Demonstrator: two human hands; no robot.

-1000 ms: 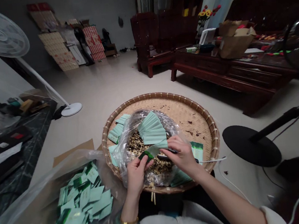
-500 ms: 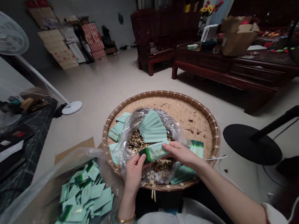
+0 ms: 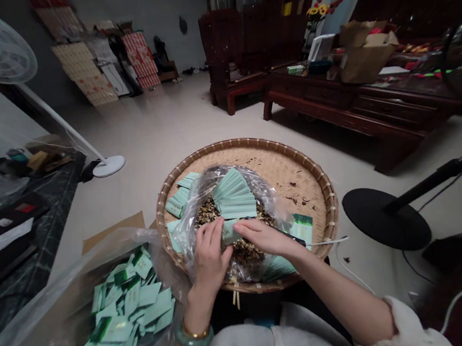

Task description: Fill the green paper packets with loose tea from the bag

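A small light-green packet (image 3: 231, 232) is between my hands above the tray's middle. My left hand (image 3: 211, 253) curls over its left end, fingers on the far side. My right hand (image 3: 263, 239) pinches the right end. A slim black tool (image 3: 296, 240) with a white cord runs along the far side of my right hand; whether the fingers grip it is hidden. Just beyond, a fanned stack of green packets (image 3: 234, 195) lies on dark and pale loose dried bits (image 3: 207, 212) in an open clear plastic bag (image 3: 268, 191). That bag rests in a round woven tray (image 3: 299, 172).
More packets (image 3: 303, 224) lie at the tray's right and left sides. A large clear bag (image 3: 35, 335) of loose packets (image 3: 135, 304) stands at the left. A white fan (image 3: 108, 166) is beyond it; a black round stand base (image 3: 386, 219) and wooden table (image 3: 332, 97) are at the right.
My hands have come closer together, and the left fingers have moved over the packet, covering its dark green end. The black tool now shows beside my right hand. The view has shifted slightly.
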